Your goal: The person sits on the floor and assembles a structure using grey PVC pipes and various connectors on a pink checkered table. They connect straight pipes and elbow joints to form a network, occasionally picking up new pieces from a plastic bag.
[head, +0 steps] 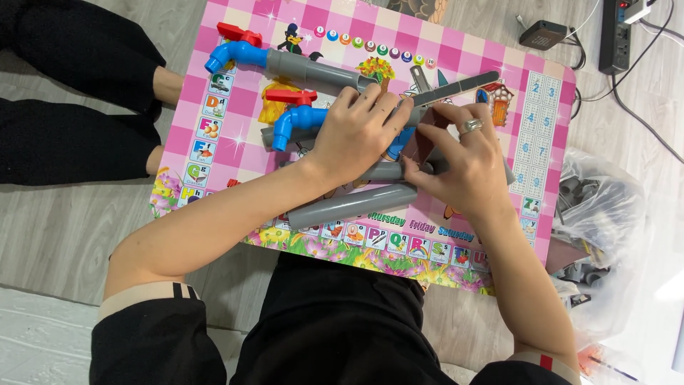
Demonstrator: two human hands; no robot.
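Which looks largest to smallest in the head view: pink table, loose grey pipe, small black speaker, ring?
1. pink table
2. loose grey pipe
3. small black speaker, which lies farther from the camera
4. ring on the right hand

The left hand [356,132] covers the middle of a grey pipe [285,135] near the table's [541,214] far edge, so its join with the blue tap [296,120] is only partly seen. The right hand [467,164] hides whatever its fingers pinch, and one end of another pipe [385,171]. The bag [598,214] past the table's right edge is blurred, its contents unclear. The power strip [614,36] is cut off at the top.
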